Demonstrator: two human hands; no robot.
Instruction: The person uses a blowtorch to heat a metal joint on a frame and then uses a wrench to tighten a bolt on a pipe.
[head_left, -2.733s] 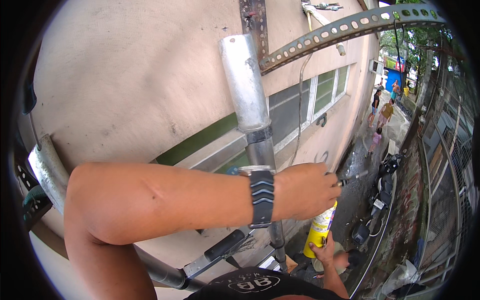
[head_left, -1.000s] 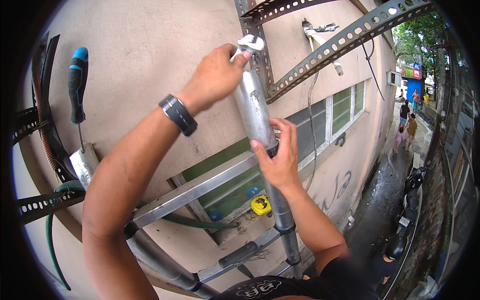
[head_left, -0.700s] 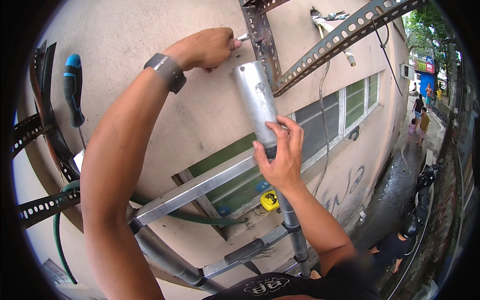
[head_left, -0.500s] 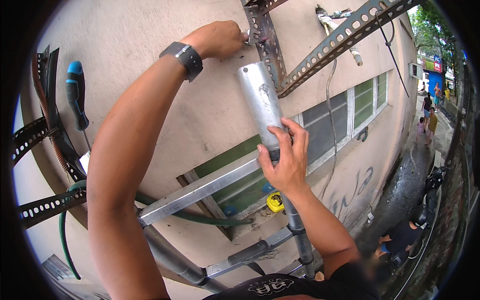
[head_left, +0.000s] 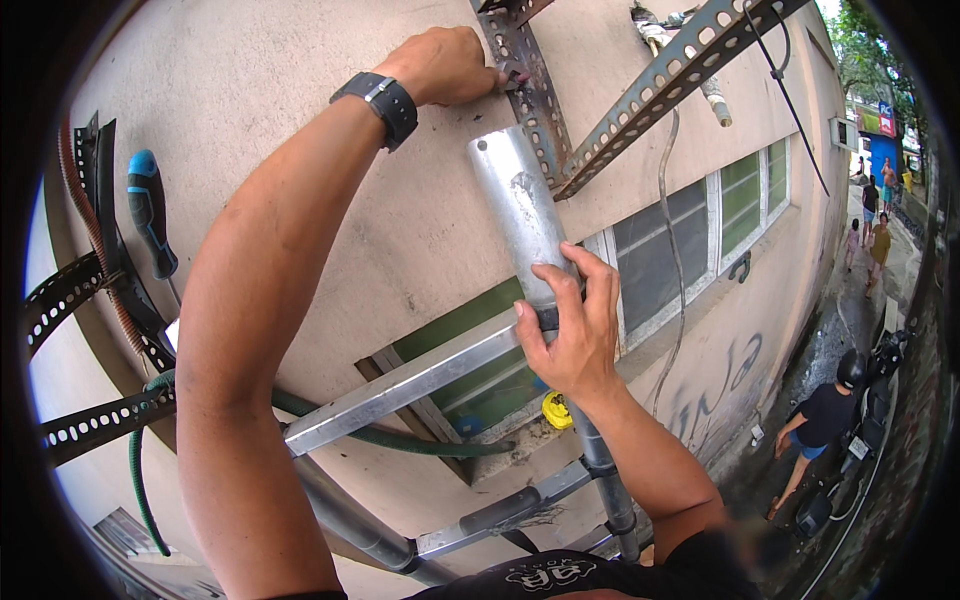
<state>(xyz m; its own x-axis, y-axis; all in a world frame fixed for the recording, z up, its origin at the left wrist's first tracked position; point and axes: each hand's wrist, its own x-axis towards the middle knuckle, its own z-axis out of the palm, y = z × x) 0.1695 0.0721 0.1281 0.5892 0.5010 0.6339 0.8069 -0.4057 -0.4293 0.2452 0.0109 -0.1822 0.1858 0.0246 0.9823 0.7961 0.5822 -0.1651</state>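
Note:
My left hand [head_left: 442, 66], with a black watch on its wrist, is closed at the rusty slotted angle-iron bracket [head_left: 541, 110] on the wall. Its fingertips press together beside a small jaw-shaped metal piece [head_left: 514, 75] on the bracket; what they hold is mostly hidden. Lower down, my right hand [head_left: 575, 325] curls around the lower part of an upright silver metal pipe [head_left: 517, 205], thumb on one side and fingers on the other. The pipe tops a ladder-like metal frame, whose square rail [head_left: 405, 383] runs off to the left.
A blue-and-black screwdriver [head_left: 150, 210] stands at the left near black slotted brackets [head_left: 105, 420] and a green hose [head_left: 135, 485]. A perforated arm [head_left: 670, 100] juts out at upper right. Below are a louvred window [head_left: 655, 250], a yellow object [head_left: 558, 410] and a street with a helmeted person [head_left: 825, 420].
My left hand has moved slightly up and right against the bracket. My right hand keeps its hold on the pipe. The view has shifted a little, and the helmeted person below shows more fully.

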